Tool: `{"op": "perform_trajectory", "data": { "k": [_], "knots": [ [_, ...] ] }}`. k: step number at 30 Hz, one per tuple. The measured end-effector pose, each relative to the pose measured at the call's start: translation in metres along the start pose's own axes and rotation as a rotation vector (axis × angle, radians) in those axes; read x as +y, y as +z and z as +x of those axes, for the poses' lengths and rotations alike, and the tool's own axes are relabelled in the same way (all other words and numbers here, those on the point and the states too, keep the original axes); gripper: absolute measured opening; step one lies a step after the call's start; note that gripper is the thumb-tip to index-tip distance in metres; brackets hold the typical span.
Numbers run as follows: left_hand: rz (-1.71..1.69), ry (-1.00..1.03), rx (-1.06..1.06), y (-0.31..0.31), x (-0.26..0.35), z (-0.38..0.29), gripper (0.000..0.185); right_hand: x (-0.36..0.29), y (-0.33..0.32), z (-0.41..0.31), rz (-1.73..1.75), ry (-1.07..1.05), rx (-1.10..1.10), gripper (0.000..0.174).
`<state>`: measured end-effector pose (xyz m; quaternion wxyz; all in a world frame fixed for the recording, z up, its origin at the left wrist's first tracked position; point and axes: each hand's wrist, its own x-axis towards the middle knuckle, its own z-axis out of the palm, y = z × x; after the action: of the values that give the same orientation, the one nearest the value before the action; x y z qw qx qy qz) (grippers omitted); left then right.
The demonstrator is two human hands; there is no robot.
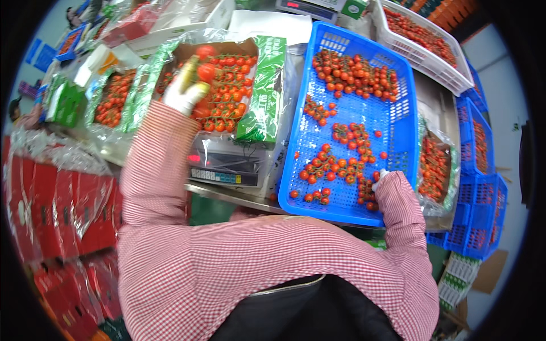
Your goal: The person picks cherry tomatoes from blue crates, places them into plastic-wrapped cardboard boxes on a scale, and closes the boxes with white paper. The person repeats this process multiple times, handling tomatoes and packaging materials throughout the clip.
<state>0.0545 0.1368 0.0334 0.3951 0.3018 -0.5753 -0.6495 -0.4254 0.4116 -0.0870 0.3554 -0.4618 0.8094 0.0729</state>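
My left hand [184, 91], in a white glove with yellow fingertips, is over an open green cardboard box [266, 89] lined with clear plastic. Blurred red tomatoes [206, 72] show between its fingers, looking larger than the cherry tomatoes on the vine [230, 98] laid in rows below. A digital scale [224, 168] with a lit red display is under the box. My right hand [381, 178], gloved in white and largely hidden by its sleeve, is inside a blue plastic crate [294, 174], beside a small tomato bunch [367, 192]. Its fingers are hidden.
More vine tomatoes [354, 74] are heaped at the crate's far end. A white crate [426, 57] of tomatoes stands behind it. A smaller filled box [433, 170] sits right, another [114, 98] left. Red cartons [42, 204] stand at the left. Stacked blue crates [473, 213] are at far right.
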Motion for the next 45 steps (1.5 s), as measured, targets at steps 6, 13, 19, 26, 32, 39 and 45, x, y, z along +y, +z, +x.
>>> {"op": "perform_trajectory", "data": {
  "k": [6,13,19,26,32,39,45],
  "knots": [
    [0.923,-0.044,-0.298,-0.111,-0.027,0.082,0.07,-0.093,-0.017,-0.06,1.727,-0.513,-0.109,0.056],
    [1.309,0.06,-0.677,-0.125,-0.039,0.099,0.057,-0.275,-0.061,-0.055,1.645,-0.772,-0.341,0.065],
    [1.599,0.081,-0.571,-0.116,-0.048,0.087,0.065,-0.394,-0.064,0.005,0.939,-0.996,-0.227,0.062],
    [1.418,0.074,-0.427,-0.135,-0.038,0.066,0.07,-0.406,-0.036,0.028,-0.009,-1.127,0.348,0.058],
    [1.585,0.001,-0.5,-0.098,-0.018,0.035,0.073,-0.276,-0.038,0.004,0.88,-0.817,0.538,0.029],
    [1.511,0.069,-0.429,-0.001,-0.033,0.049,0.066,-0.138,-0.031,0.077,0.588,-0.436,0.683,0.021],
    [1.786,-0.236,-0.472,0.025,-0.055,0.057,0.068,-0.136,-0.113,0.198,0.153,-0.212,0.654,0.018]
  ]
}}
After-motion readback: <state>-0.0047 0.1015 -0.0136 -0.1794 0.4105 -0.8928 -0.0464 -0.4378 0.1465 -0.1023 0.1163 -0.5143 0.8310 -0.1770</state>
